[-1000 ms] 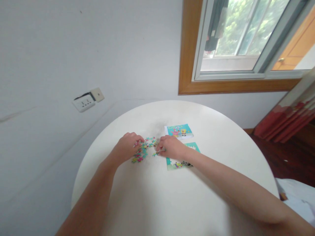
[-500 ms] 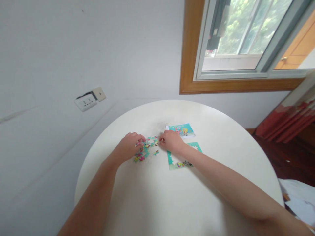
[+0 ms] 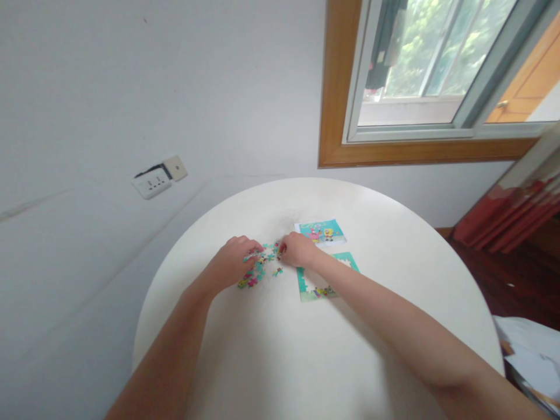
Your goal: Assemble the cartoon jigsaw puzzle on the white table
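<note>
Head view finds our left hand [image 3: 235,261] and right hand [image 3: 298,249] curled at loose puzzle pieces [image 3: 259,272], grasp unclear, where one careless sweep could scatter them.

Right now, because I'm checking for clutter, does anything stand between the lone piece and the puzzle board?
Nothing visible stands between the lone piece and the near left edge of the board. The right hand hides its far left corner; the right forearm crosses above it.
</note>
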{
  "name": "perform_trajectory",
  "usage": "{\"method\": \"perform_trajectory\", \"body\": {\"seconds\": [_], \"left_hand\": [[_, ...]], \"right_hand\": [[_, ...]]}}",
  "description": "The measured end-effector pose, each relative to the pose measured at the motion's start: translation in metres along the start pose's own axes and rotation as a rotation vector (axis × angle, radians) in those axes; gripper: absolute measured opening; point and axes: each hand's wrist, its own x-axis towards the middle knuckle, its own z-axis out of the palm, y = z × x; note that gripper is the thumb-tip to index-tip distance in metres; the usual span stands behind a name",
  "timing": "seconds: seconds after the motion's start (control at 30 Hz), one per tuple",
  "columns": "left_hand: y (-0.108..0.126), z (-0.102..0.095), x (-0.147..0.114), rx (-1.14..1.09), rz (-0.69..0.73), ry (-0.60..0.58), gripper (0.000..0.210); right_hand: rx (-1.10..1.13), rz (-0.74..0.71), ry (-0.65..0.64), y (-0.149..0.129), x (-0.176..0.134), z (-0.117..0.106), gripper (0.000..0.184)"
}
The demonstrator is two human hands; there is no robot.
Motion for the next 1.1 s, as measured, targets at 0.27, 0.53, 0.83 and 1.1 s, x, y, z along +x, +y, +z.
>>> {"method": "perform_trajectory", "body": {"seconds": [0.27,0.53,0.83,1.1], "left_hand": [[-0.011,0.001,-0.004,0.018,-0.041,-0.001,0.026],[-0.023,-0.002,-0.010,0.037,-0.160,-0.051,0.027],[-0.021,0.001,-0.013,-0.132,-0.230,-0.147,0.040],[-0.024,0.006,-0.016,-0.253,-0.229,-0.132,0.046]], "right_hand": [[0.043,-0.142,0.014,0.001,-0.001,-0.001,0.033],[-0.013,-0.250,0.034,-0.007,0.002,0.008,0.034],[-0.035,-0.258,0.031,0.004,0.005,0.006,0.036],[-0.012,-0.260,0.070,0.002,0.013,0.004,0.030]]}}
